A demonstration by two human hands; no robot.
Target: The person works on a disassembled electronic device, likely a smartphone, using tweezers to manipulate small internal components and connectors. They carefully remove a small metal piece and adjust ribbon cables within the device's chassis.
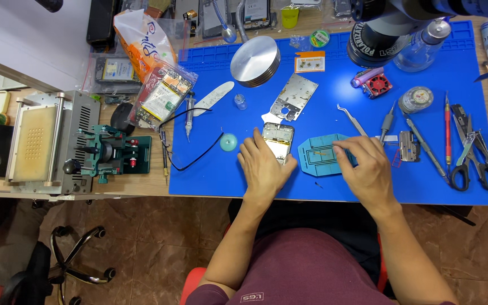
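Left hand (264,166) lies flat, fingers loose, on the opened silver phone body (278,141) mid-mat on the desk, while the right hand (365,166) rests fingertips, half-curled, on the blue plastic holder plate (320,153) beside it.

opened phone (278,139) on mat (210,169), metal plate (293,97) behind it, holder (322,153) right, tweezers (351,119) further right

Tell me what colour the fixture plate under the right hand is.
Teal blue; the fixture plate lies on the darker blue mat, partly covered by the right hand. Head view.
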